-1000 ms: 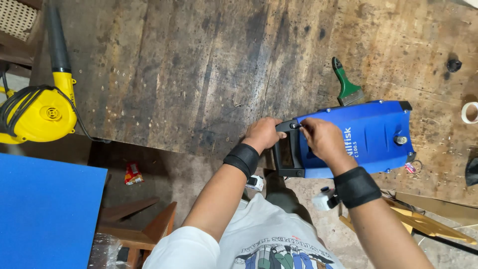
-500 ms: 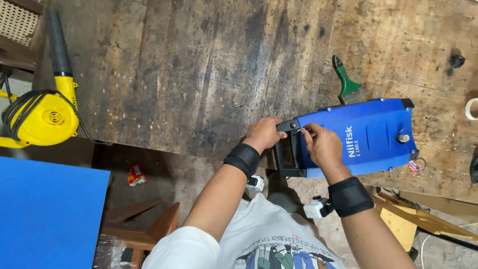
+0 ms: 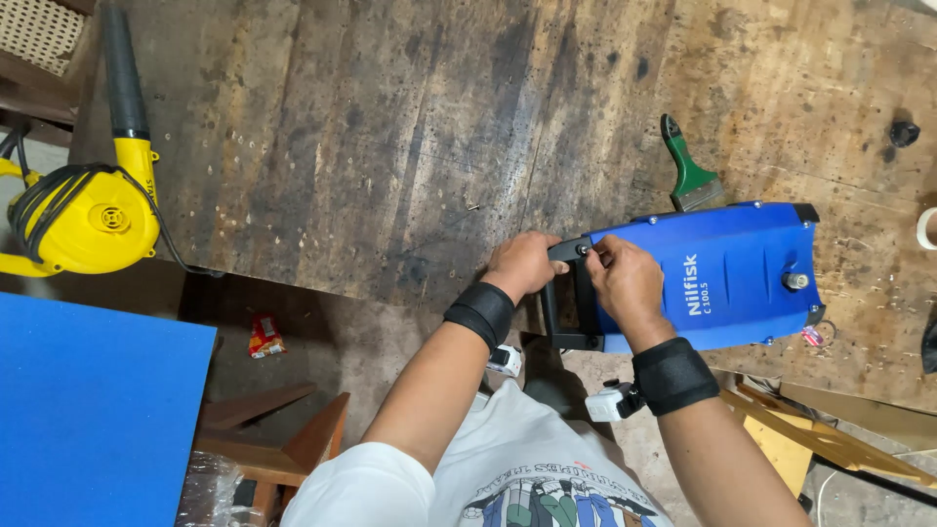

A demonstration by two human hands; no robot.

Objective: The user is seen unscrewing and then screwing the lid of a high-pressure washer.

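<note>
**Hands at work on the handle end of a blue washer housing**

A blue pressure-washer body (image 3: 722, 273) lies on its side at the near edge of a scarred wooden workbench (image 3: 390, 146), its black handle frame (image 3: 571, 303) overhanging toward the person. The left hand (image 3: 522, 263) is wrapped around the top corner of that frame, fingers closed on it; the right hand (image 3: 625, 283) rests on the blue shell beside it, fingertips pinched together at a small fastener on the frame, though whether anything is held between them cannot be made out. Both wrists wear black straps. The moulded plastic shell looks rigid and smooth, likely slippery on its broad faces and fairly heavy for its size, so the black frame appears the surest place to take hold. A green-handled brush (image 3: 688, 171) lies just behind the housing; a yellow blower (image 3: 88, 210) sits well apart at the bench's far left.
</note>
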